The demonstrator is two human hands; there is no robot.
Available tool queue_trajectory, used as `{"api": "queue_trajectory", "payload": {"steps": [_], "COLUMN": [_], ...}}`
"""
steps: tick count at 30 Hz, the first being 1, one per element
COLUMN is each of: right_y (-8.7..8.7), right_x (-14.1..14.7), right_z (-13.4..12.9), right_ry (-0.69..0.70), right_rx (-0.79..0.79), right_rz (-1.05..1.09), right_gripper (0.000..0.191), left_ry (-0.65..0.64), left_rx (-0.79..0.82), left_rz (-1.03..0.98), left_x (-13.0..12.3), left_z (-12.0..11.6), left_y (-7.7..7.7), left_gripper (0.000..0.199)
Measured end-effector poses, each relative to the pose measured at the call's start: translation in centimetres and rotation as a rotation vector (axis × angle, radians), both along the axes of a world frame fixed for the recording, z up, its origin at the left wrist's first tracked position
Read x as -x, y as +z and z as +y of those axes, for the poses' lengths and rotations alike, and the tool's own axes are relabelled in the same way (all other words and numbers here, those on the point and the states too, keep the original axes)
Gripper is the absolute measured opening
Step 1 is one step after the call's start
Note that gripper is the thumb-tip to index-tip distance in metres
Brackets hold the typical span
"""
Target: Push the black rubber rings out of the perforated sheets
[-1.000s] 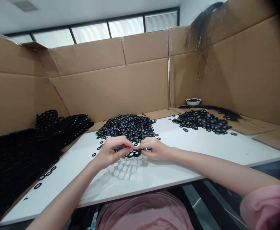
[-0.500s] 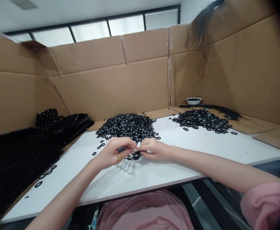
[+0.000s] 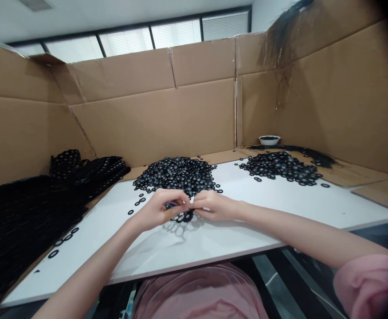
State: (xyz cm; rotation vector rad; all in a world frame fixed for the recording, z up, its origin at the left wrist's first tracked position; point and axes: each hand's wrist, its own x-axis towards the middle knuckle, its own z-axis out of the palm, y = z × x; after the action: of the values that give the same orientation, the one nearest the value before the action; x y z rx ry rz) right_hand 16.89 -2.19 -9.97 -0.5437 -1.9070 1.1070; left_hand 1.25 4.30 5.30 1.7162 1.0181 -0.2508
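My left hand [image 3: 158, 207] and my right hand [image 3: 215, 206] meet fingertip to fingertip just above the white board, both closed in a pinch. Between them hangs a small joined cluster of black rings [image 3: 187, 216], casting a net-like shadow on the board. A thin bluish item [image 3: 171, 205] shows inside my left hand; its kind is not clear. The exact point that the fingertips grip is too small to make out. Right behind the hands rises a large heap of loose black rings [image 3: 177, 175].
A second ring heap [image 3: 280, 166] lies at the right. Black ring-patterned material [image 3: 30, 212] covers the left side. A white bowl [image 3: 269, 140] stands at the back right, near black strands [image 3: 313, 154]. Cardboard walls [image 3: 147, 124] surround the white board [image 3: 140, 257].
The hands stay in nearly the same place, with slight finger movement. The hanging ring cluster has shifted and turned a little to the left.
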Motion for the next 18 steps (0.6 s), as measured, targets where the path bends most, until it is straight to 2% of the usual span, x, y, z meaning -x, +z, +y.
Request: {"api": "queue_trajectory", "payload": {"steps": [2,5,7,9,13,18], "right_y": [0.31,0.67,0.8,0.87,0.94,0.88], "right_x": [-0.31,-0.41,-0.26,-0.1,0.05,0.15], "right_z": [-0.03,-0.21,-0.34,-0.39,-0.34,-0.33], "right_ry": [-0.089,-0.216,-0.284,-0.323,-0.307,-0.34], "right_rx": [0.007,-0.007,-0.016,-0.029,-0.097,-0.122], "right_rz": [-0.027,-0.036,-0.015,0.017,0.075,0.089], "right_gripper": [0.021,0.032,0.029,0.022,0.007,0.01], "left_ry": [0.119,0.311,0.389,0.421,0.45,0.584], "left_rx": [0.028,0.096,0.127,0.148,0.173,0.147], "left_rz": [0.018,0.023,0.012,-0.001,-0.018,-0.107], "left_x": [0.21,0.32,0.27,0.18,0.2,0.64], "left_z": [0.11,0.16,0.07,-0.1,-0.35,0.03], "left_y": [-0.03,-0.14,-0.22,-0.31,-0.54,-0.99], "left_gripper": [0.013,0.015,0.017,0.018,0.016,0.015]}}
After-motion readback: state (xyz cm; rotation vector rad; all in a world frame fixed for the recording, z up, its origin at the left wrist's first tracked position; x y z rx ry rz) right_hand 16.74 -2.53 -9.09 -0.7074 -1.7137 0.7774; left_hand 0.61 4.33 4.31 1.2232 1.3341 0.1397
